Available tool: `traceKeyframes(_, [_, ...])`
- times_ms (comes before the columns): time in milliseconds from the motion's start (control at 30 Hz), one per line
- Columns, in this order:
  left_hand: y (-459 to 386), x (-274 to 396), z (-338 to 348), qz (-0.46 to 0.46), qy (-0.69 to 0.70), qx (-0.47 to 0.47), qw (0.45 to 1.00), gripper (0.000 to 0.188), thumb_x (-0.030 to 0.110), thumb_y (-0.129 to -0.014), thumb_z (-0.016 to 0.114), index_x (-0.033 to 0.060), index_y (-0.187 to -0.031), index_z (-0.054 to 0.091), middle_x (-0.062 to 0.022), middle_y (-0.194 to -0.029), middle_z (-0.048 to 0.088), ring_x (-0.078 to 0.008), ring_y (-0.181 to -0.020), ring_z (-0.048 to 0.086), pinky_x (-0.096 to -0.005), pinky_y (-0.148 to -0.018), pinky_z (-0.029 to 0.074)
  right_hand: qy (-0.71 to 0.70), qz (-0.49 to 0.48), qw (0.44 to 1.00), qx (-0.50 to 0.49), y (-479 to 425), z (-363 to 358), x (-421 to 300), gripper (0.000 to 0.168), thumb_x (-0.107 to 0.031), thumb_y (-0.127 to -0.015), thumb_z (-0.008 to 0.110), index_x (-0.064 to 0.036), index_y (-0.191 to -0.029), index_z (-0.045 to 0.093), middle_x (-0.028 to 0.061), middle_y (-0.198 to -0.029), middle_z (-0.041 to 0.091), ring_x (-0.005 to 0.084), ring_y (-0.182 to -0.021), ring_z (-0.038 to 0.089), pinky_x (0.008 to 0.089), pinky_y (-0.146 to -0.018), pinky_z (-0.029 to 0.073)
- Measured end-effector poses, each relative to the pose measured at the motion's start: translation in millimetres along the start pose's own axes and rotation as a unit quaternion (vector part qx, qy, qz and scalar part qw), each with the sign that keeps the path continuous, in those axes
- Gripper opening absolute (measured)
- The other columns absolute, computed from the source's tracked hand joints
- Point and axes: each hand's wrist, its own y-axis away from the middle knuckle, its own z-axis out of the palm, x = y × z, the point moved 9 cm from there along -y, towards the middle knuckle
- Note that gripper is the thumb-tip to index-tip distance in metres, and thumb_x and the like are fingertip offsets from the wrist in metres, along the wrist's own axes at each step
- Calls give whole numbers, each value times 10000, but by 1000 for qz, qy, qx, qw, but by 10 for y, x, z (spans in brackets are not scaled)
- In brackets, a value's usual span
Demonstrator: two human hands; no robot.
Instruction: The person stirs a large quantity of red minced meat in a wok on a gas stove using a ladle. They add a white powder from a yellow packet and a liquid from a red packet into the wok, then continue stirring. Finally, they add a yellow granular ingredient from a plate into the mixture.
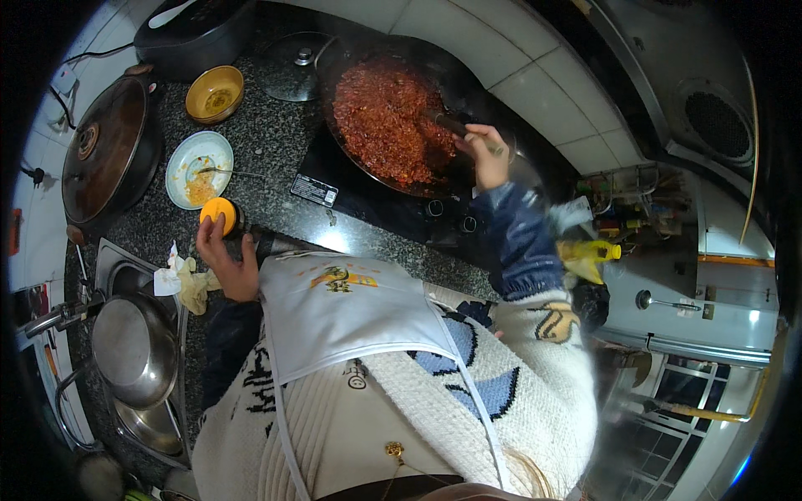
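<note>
My right hand (485, 156) grips the brown handle of a cooking utensil (446, 121), likely a spatula. Its working end is buried in a chunky red chilli-like mixture (388, 119) that fills much of a wide dark wok (369, 177). My left hand (230, 263) is beside a small jar with an orange lid (217, 215). Two fingertips lie on the lid while the thumb stands apart; whether the hand grips the jar is unclear. Just beyond the jar, a pale plate (177, 164) carries yellowish food remains and a metal utensil (232, 172).
The wok sits on a black cooktop (376, 210) with knobs. A glass lid (282, 69), an amber bowl (195, 100) and a large lidded pot (106, 156) occupy the granite counter. At left, the sink (113, 250) holds metal pans (131, 351); a crumpled cloth (194, 285) lies near its edge.
</note>
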Motion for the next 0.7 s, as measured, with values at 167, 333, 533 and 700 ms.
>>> traceKeyframes(167, [-67,37,169,1,4,-33,999,518,74,-835,646,25,-1324,482,-202,-1360,341,-364,-1287,353,-439,-1076,288,315,-230,906,-162,733,415,-813,234,-17,-786,663,-34,-1018,647,218,-1156,631,279,-964,672,351,-823,529])
traceKeyframes(333, [-167,153,338,27,26,-60,997,512,74,-832,645,25,-1317,487,-203,-1359,342,-361,-1279,354,-439,-1077,285,448,-321,800,-239,1269,733,-1600,243,-9,-691,688,-60,-926,646,234,-1101,633,359,-838,674,377,-701,572])
traceKeyframes(533, [-172,126,436,26,38,-65,997,494,68,-834,640,31,-1305,498,-205,-1362,344,-359,-1267,359,-441,-1077,281,428,-305,809,-263,1436,1023,-1738,229,-39,-670,692,-48,-892,640,263,-1077,626,354,-780,679,362,-650,578])
traceKeyframes(700, [-182,132,404,21,27,-60,998,495,63,-834,638,30,-1308,498,-199,-1359,346,-353,-1259,371,-433,-1066,301,502,-289,778,-242,1208,1114,-989,269,-102,-678,701,-79,-935,625,274,-1094,617,366,-831,671,398,-703,566])
